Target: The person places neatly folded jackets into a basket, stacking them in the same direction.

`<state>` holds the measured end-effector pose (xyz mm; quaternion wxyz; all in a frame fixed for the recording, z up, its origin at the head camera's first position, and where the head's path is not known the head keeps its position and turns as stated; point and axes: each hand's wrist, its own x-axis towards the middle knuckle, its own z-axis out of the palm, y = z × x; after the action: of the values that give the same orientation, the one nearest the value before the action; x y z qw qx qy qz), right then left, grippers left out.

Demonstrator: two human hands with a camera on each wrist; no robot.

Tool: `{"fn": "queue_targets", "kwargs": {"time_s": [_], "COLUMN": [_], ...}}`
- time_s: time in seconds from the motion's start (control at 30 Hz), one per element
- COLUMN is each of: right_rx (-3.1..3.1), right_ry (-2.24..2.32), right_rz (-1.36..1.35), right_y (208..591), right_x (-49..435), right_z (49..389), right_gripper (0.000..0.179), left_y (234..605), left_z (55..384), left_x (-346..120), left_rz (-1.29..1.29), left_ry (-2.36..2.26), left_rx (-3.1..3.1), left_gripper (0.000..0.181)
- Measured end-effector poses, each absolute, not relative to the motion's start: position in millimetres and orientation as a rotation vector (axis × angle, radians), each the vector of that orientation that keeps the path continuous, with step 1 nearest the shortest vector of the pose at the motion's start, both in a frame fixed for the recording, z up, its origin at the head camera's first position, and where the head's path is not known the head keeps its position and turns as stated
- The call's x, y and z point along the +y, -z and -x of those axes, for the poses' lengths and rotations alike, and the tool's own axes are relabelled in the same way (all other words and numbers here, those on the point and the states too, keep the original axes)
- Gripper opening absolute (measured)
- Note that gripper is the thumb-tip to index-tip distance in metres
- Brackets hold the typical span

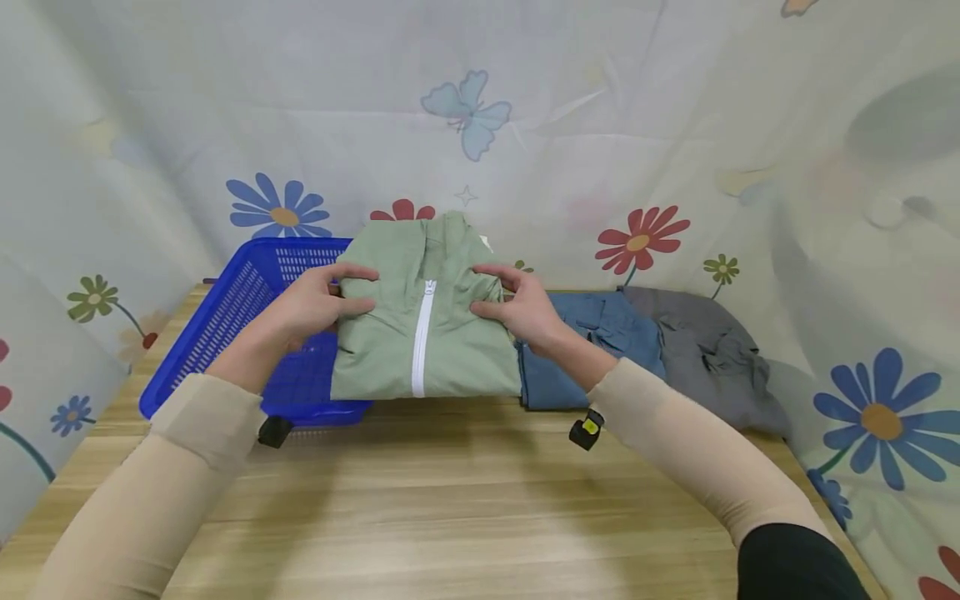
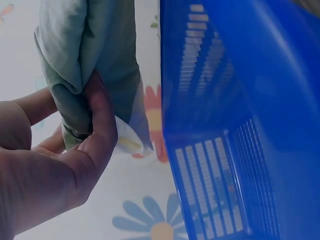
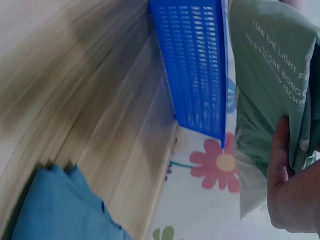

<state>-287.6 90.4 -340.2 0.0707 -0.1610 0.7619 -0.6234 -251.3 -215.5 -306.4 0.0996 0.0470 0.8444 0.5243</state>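
Observation:
A folded light green jacket (image 1: 382, 350) with a white zipper is held up by both hands, overlapping the right part of the blue basket (image 1: 191, 333) in the head view. My left hand (image 1: 311, 300) grips its left side, thumb and fingers on either face of the fold in the left wrist view. On the opposite side my right hand (image 1: 528, 308) pinches the jacket's edge. White lettering shows on the jacket's underside (image 3: 275, 60) in the right wrist view, where the bundle hangs above the table beside the basket.
Right of the basket, a folded blue garment (image 1: 600, 325) lies on the wooden table (image 1: 450, 500). Next to it is a grey garment (image 1: 705, 350) near the table's right edge. A flower-printed cloth (image 1: 555, 167) hangs behind and at the sides.

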Motion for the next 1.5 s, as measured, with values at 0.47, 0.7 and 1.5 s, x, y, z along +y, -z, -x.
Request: {"fn": "queue_targets", "kwargs": {"time_s": [0.47,0.7,1.5], "right_rx": [2.181,2.207,2.297], "right_ry": [2.000,2.008,1.982], "right_rz": [0.463,0.475,0.430], "right_y": [345,345,356], "right_x": [27,-5,-76], "right_z": [292,290,285], "right_gripper": [0.054,0.052,0.054], "left_y": [306,306,315], "left_z": [258,261,265], "left_x": [-277,-309,-383], "left_rz": [-0.070,-0.069,-0.044], "left_ry": [-1.432,-1.394,-1.257], "left_rx": [2.507,2.513,2.457], "left_gripper": [0.058,0.059,0.068]}}
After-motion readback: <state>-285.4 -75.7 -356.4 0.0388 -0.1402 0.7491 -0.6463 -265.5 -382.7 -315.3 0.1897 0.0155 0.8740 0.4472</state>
